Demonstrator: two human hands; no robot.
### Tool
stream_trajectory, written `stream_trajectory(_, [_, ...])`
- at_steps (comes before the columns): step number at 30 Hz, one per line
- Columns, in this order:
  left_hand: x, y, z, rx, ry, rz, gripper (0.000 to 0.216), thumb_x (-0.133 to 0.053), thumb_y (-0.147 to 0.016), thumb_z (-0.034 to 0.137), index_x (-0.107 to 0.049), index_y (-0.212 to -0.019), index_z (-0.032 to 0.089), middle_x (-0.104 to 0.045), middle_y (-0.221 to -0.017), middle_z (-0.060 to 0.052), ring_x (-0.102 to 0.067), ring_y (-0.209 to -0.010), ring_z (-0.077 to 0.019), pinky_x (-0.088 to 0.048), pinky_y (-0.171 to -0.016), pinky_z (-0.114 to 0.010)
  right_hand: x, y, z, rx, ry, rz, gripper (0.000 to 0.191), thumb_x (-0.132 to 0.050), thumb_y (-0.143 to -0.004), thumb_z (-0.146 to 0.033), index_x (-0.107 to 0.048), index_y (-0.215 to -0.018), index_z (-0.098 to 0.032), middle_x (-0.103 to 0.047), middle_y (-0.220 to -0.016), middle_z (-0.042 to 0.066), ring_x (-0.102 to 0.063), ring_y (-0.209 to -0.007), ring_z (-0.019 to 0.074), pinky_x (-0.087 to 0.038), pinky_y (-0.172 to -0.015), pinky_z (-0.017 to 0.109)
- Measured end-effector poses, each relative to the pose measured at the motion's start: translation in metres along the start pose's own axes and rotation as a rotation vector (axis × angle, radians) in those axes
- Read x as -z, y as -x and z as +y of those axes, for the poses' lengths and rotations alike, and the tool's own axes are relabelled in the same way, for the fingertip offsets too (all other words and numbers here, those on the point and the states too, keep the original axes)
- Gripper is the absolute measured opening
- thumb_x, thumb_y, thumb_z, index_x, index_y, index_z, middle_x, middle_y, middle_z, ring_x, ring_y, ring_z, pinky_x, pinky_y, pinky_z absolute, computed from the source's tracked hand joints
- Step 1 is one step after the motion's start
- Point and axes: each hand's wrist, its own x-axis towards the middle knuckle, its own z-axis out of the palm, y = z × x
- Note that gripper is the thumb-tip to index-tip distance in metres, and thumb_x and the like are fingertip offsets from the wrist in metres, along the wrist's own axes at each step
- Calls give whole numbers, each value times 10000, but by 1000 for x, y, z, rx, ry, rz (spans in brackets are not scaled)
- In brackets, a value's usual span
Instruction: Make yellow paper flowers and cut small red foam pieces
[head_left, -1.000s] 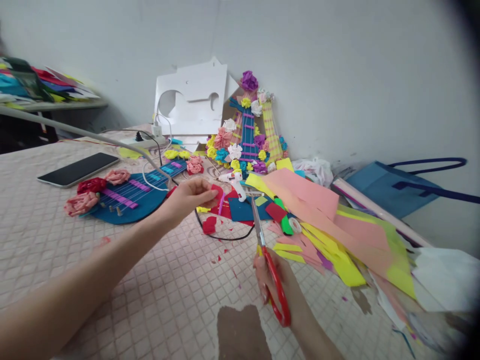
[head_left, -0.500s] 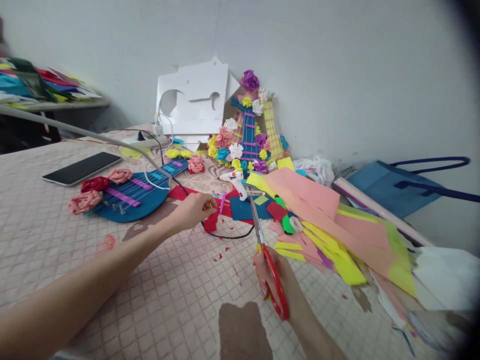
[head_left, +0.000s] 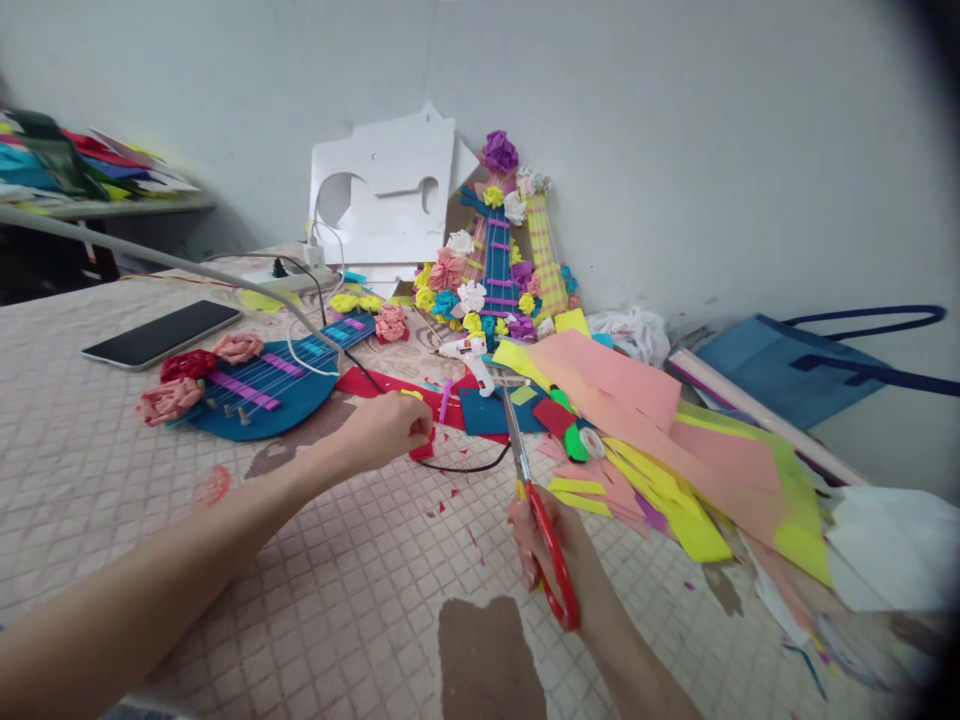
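My left hand [head_left: 386,432] reaches across the quilted surface, its fingers pinched on a small red paper piece [head_left: 422,449] that lies at the table. My right hand [head_left: 559,560] grips red-handled scissors [head_left: 541,525]; the blades point away toward a dark blue sheet [head_left: 487,412] and are nearly together. A black cable [head_left: 465,467] curves between the two hands. Small red paper scraps [head_left: 442,505] lie scattered in front of me.
A blue paper guitar with red and pink roses [head_left: 247,385] and a phone [head_left: 161,335] lie at left. A white glue gun [head_left: 472,355], flower-decorated paper guitars [head_left: 495,260] and white card [head_left: 386,190] stand at the wall. Coloured paper sheets [head_left: 675,450] and a blue bag [head_left: 795,365] fill the right.
My left hand has come down from above the table to the red paper piece beside the cable. The right hand with the scissors has hardly moved.
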Motion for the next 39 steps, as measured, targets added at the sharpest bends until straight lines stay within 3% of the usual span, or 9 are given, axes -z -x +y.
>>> stream_trajectory(4, [-7,4,8,-89,-126,-47,152,-499,-724,102,-631,-750,173,-660,-833,-69,-602,-739,-198,-384,-591,-253,1,0,1,16,20,-16,531,-447,-738,-733,-421,-711,-203,-363,-443,-101,-381,-309,57,-371,-292,167])
stream_trajectory(8, [-9,6,15,-72,-252,-92,197,-444,-764,87,-631,-772,146,-644,-857,-118,-615,-763,-235,-430,-617,-293,1,0,0,14,38,-1,519,-478,-727,-720,-419,-709,-205,-353,-439,-105,-372,-300,60,-368,-288,178])
stream_trajectory(16, [-8,6,16,-87,-280,-81,239,-395,-809,89,-617,-744,146,-645,-835,-106,-619,-728,-213,-391,-557,-266,1,1,1,19,-13,2,495,-498,-738,-694,-415,-715,-207,-346,-483,-104,-366,-320,54,-376,-303,180])
stream_trajectory(20, [2,5,14,-28,-54,15,151,-472,-749,102,-608,-724,164,-649,-765,-53,-586,-680,-168,-391,-586,-249,1,2,-1,15,-54,5,492,-489,-751,-692,-429,-730,-204,-360,-471,-101,-365,-329,58,-372,-320,182])
stream_trajectory(23, [9,4,16,23,295,45,68,-541,-736,174,-606,-718,169,-628,-689,-17,-553,-627,-140,-398,-575,-234,1,2,-3,-13,-178,-9,479,-508,-754,-678,-438,-751,-204,-368,-470,-101,-367,-337,60,-355,-332,177])
stream_trajectory(27, [4,3,24,86,898,-153,120,-611,-738,280,-601,-753,162,-568,-617,25,-510,-555,-95,-376,-517,-197,-1,2,-4,-14,-361,-30,432,-573,-752,-616,-451,-741,-202,-407,-531,-85,-380,-377,55,-376,-362,176])
stream_trajectory(29, [-2,4,30,131,1066,-236,161,-639,-734,300,-609,-816,164,-575,-656,26,-504,-555,-82,-358,-500,-184,-3,2,-4,5,-440,-50,383,-614,-760,-549,-455,-736,-201,-464,-593,-69,-392,-404,47,-380,-383,167])
stream_trajectory(34, [-12,13,47,73,1150,-290,150,-659,-732,265,-615,-829,160,-619,-751,-6,-542,-638,-99,-412,-584,-208,-10,2,-2,-8,-541,-88,344,-603,-787,-516,-482,-745,-196,-548,-629,-42,-358,-389,46,-358,-373,170])
stream_trajectory(39, [-17,24,65,-125,879,-92,58,-556,-779,171,-611,-795,171,-631,-768,-24,-574,-699,-131,-440,-632,-239,-12,3,-5,-8,-592,-141,402,-469,-849,-566,-505,-724,-185,-425,-444,-71,-327,-345,64,-310,-359,181])
